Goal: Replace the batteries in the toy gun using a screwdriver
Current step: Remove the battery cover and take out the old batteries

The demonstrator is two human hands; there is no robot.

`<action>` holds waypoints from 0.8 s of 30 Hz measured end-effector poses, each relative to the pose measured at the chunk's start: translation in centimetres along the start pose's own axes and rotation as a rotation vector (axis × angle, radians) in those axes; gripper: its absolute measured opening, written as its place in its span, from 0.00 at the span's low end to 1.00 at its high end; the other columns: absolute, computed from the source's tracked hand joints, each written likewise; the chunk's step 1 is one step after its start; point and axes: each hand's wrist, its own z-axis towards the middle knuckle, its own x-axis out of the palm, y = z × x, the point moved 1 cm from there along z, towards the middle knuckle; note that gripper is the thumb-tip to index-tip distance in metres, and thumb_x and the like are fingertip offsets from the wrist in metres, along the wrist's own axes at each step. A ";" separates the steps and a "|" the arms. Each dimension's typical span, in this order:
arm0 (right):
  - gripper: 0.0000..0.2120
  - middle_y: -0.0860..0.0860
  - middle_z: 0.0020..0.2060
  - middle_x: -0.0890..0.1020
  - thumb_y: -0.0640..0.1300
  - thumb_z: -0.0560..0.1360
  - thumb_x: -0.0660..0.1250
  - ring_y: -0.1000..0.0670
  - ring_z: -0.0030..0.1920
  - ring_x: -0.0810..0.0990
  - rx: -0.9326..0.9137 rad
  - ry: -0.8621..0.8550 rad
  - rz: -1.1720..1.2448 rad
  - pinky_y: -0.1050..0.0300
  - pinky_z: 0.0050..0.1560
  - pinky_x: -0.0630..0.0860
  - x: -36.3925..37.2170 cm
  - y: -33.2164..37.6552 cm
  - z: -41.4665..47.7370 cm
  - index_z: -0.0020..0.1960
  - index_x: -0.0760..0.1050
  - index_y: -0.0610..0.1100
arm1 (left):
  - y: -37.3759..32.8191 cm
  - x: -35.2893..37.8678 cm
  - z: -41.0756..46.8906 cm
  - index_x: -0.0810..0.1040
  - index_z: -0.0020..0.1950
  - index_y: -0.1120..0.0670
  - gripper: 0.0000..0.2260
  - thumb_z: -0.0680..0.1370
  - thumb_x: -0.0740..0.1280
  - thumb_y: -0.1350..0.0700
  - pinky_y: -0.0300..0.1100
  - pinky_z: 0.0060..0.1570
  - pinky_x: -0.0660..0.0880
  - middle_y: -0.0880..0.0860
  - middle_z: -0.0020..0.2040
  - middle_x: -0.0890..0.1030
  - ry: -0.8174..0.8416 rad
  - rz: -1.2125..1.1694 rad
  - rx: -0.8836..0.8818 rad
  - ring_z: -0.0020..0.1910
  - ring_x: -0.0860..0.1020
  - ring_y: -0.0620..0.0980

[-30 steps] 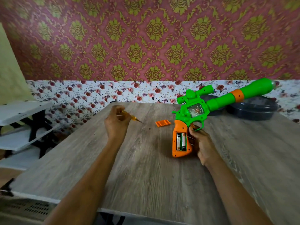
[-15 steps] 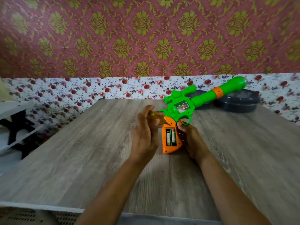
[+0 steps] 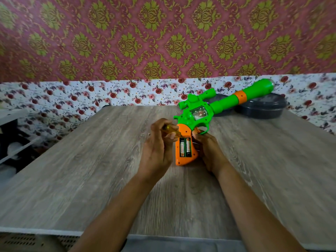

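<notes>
Green-and-orange plastic toy gun (image 3: 198,113) is on the grey wood-grain table (image 3: 91,170), a bit past the middle; orange grip points toward the person w/ its butt on the tabletop; long green barrel w/ an orange ring runs up and to the right toward the back edge, passing in front of a dark round lidded container (image 3: 263,110) at the far right; can't tell if the barrel rests on it. Battery bay in the grip is open; two cylindrical batteries (image 3: 185,148) sit side by side inside, lengthwise along the grip.

L hand (image 3: 156,148) is just left of the grip, fingers curled round a small screwdriver with a see-through yellow handle (image 3: 169,128); handle shows btwn thumb and fingers, tool slants down and right toward the top of the bay; tip is hidden, so can't tell if it touches anything.

R hand (image 3: 207,150) is on the right side of the grip, fingers curled against it and holding it; one fingertip sits up by the green trigger guard.

Behind the table: maroon wallpaper w/ gold-green damask pattern (image 3: 163,42); white floral band (image 3: 72,99) below it; white shelf rack (image 3: 11,115) at the left edge, blurred.
</notes>
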 end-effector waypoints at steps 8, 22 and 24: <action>0.06 0.44 0.45 0.80 0.39 0.77 0.60 0.45 0.45 0.79 0.027 -0.022 0.079 0.46 0.52 0.75 -0.1 0.1 0.1 0.49 0.76 0.43 | -0.4 0.3 -0.4 0.61 0.60 0.50 0.09 0.80 0.54 0.56 0.49 0.37 0.78 0.49 0.52 0.77 0.084 0.022 0.033 0.41 0.80 0.50; 0.09 0.48 0.39 0.77 0.38 0.79 0.56 0.52 0.39 0.76 -0.070 0.022 -0.007 0.58 0.43 0.75 -0.7 0.9 -1.4 0.42 0.72 0.42 | -1.5 1.9 -1.0 0.66 0.59 0.52 0.16 0.72 0.60 0.63 0.42 0.30 0.76 0.56 0.58 0.76 0.338 0.344 0.490 0.50 0.76 0.54; 0.09 0.49 0.38 0.77 0.38 0.79 0.57 0.54 0.37 0.78 -0.051 0.027 -0.012 0.57 0.43 0.75 -0.6 0.9 -1.2 0.42 0.72 0.45 | -1.4 2.0 -1.0 0.66 0.59 0.51 0.15 0.73 0.60 0.61 0.42 0.32 0.76 0.57 0.57 0.78 0.356 0.329 0.478 0.50 0.75 0.53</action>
